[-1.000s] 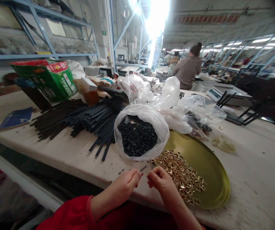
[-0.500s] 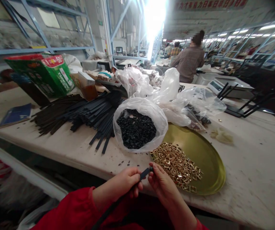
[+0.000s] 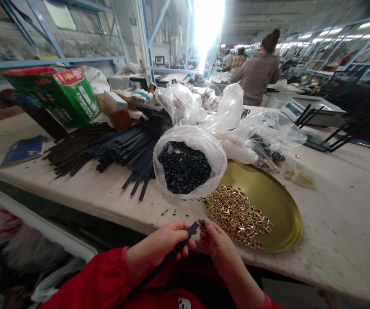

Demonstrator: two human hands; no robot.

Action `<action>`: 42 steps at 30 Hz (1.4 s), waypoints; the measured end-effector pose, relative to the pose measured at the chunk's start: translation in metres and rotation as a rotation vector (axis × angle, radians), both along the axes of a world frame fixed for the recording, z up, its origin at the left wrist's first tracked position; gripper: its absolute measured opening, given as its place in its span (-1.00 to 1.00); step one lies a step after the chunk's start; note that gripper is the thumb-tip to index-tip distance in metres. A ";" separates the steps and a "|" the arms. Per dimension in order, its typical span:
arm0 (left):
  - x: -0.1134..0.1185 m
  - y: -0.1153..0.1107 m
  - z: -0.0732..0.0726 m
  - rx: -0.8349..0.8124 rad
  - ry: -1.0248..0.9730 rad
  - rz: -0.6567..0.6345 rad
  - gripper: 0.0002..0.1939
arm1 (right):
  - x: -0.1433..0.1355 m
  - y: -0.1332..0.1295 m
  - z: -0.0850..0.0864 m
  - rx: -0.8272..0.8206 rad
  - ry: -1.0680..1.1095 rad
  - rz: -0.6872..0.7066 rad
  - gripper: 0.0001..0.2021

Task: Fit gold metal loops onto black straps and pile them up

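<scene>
My left hand is closed around a dark strap; its end sticks up past the thumb, and the rest trails down across my lap. Between thumb and fingertips, my right hand pinches a small black loop, just right of the strap's tip. A narrow gap seems to part loop and strap. Beyond the hands stands a white plastic bag, rolled open and full of small black loops like this one. A gold tray holds a heap of gold buckles, close to my right hand.
Piles of dark straps lie left of the bag, near a blue booklet and a green and red box. Clear plastic bags crowd the table's middle. A black router stands right. Farther back, a person faces away.
The small black loop has moved off the strap's tip and a little to the right in my right hand. My left hand still grips the strap. The view has tilted slightly.
</scene>
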State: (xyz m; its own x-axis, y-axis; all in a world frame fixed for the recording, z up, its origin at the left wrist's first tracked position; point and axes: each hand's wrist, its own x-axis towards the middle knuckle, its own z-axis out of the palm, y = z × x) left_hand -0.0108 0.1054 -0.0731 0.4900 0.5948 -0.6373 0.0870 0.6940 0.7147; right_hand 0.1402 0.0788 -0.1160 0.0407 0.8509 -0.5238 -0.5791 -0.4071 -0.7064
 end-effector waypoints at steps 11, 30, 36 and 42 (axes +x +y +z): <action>-0.003 -0.005 -0.001 -0.112 -0.105 0.041 -0.75 | -0.003 -0.007 0.002 0.047 0.018 0.107 -0.66; -0.004 -0.015 0.008 0.565 0.298 -0.308 -0.70 | -0.002 -0.016 0.010 0.186 -0.222 0.221 -0.74; -0.004 -0.007 0.001 0.680 0.309 -0.233 -0.68 | 0.003 -0.006 0.007 0.332 -0.491 0.362 -0.65; 0.000 0.008 -0.011 0.683 0.397 -0.181 -0.66 | 0.053 0.052 0.023 0.438 -1.687 0.553 -0.83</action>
State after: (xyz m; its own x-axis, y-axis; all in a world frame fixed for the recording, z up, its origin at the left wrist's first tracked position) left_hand -0.0103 0.1138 -0.0844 0.4297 0.8486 -0.3086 0.4919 0.0666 0.8681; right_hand 0.1934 0.1310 -0.0929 -0.0723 0.9973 0.0126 0.9039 0.0709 -0.4219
